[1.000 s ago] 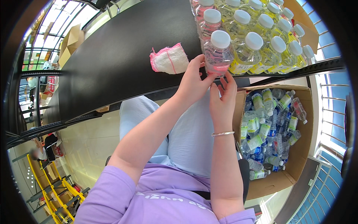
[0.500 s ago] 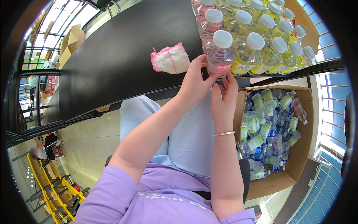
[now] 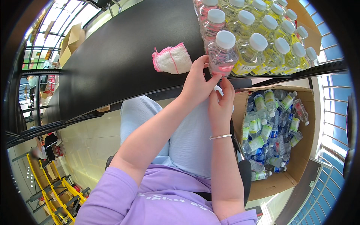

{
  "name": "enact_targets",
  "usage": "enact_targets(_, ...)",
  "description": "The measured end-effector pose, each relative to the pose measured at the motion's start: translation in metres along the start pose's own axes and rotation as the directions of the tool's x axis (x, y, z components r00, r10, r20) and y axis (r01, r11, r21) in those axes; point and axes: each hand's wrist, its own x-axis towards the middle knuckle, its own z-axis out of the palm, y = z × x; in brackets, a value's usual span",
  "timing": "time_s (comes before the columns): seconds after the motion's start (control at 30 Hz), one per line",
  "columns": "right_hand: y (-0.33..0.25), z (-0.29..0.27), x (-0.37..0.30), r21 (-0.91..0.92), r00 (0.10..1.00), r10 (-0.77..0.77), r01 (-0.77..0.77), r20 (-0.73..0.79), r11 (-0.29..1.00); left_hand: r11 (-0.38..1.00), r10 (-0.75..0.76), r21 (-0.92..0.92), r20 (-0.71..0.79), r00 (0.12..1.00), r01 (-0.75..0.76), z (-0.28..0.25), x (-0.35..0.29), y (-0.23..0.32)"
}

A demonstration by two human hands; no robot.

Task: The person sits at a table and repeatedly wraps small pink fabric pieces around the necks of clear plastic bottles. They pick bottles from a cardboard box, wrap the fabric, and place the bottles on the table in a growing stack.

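we grasp a clear, white-capped plastic bottle (image 3: 222, 56) low down with our left hand (image 3: 198, 81), on the smooth black table's (image 3: 120, 56) near right edge; our right hand (image 3: 221, 103) curls below, contact unclear.

left hand (image 3: 198, 78) grips the pink-labelled bottle (image 3: 223, 60) low on its near side; bottle upright, white cap on. right hand (image 3: 221, 100) is just below its base, fingers partly curled (contact with the bottle cannot be told). bracelet (image 3: 220, 137) on right wrist. yellow-labelled bottles (image 3: 248, 56) stand in rows to the right. white cloth (image 3: 173, 60), pink-edged, lies left of the hands on the black table (image 3: 120, 56). cardboard box (image 3: 303, 150) beside the person's right holds jumbled plastic bottles (image 3: 266, 129).
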Motion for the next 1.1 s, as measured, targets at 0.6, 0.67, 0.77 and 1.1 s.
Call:
enact_targets(0.6, -0.004, 0.016, -0.024, 0.052, 0.915, 0.137, -0.169, 0.380, 0.984, 0.929, 0.340, 0.176, -0.060, 0.938, -0.326, -0.046, -0.008, -0.009)
enact_targets(0.67, -0.011, 0.017, -0.022, 0.031, 0.913, 0.149, -0.174, 0.379, 0.984, 0.725, 0.487, 0.577, -0.042, 0.873, -0.376, -0.064, -0.004, -0.009)
enact_targets(0.77, -0.011, 0.018, -0.022, 0.032, 0.913, 0.118, -0.142, 0.391, 0.989, 0.642, 0.334, 0.745, -0.059, 0.941, -0.181, -0.075, -0.008, -0.021)
enact_targets(1.1, -0.020, 0.029, -0.032, 0.251, 0.893, 0.154, -0.279, 0.423, 0.927, 0.974, -0.151, 0.196, 0.172, 0.973, 0.117, -0.092, -0.058, -0.012)
